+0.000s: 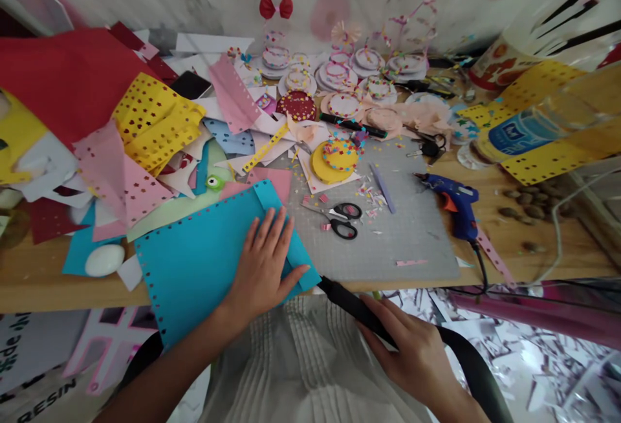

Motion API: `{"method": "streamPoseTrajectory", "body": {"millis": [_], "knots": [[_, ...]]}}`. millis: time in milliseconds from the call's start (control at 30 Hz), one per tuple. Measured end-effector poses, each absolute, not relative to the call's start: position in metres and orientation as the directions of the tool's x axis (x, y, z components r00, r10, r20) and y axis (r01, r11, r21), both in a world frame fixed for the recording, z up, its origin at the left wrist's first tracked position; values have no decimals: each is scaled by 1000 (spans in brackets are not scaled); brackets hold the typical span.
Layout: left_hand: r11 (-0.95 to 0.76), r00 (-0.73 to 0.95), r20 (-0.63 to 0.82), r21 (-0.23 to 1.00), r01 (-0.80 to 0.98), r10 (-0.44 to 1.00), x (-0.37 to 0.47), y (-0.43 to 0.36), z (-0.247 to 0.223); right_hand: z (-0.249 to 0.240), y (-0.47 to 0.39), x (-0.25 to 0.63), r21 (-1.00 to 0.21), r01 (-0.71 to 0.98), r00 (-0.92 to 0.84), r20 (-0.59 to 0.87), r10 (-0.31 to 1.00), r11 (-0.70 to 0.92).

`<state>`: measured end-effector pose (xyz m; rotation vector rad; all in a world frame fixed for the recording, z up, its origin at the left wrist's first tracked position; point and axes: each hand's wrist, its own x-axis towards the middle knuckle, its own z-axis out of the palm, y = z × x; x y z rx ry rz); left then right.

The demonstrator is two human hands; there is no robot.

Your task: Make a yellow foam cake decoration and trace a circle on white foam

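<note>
A blue sheet (pixel 194 268) with small holes punched along its edges lies at the table's front edge, its right side folded over. My left hand (pixel 264 261) rests flat on the sheet near the fold, fingers spread. My right hand (pixel 412 345) is wrapped round the black handle of a long tool (pixel 356 306). The tool's tip meets the lower right corner of the blue sheet; its end is hidden there. Black-handled scissors (pixel 342 216) lie on the grey cutting mat (pixel 412 242) beside paper scraps.
A blue glue gun (pixel 458 206) with its cable lies to the right. Behind are a yellow round paper piece (pixel 327 164), decorated paper hats (pixel 339 74) and keys (pixel 429 149). Coloured paper (pixel 63 80) piles up at left; a large bottle (pixel 543 125) lies at right.
</note>
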<state>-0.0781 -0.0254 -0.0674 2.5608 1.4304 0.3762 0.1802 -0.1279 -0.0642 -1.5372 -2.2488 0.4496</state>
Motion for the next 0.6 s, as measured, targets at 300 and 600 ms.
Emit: {"method": "streamPoseTrajectory", "body": {"millis": [300, 600], "knots": [[-498, 503, 14, 173, 850, 864, -77, -24, -74, -69, -121, 180, -438, 814, -348, 156, 924, 381], [-502, 507, 12, 162, 850, 862, -77, -24, -74, -62, -108, 182, -413, 809, -399, 139, 907, 419]]}}
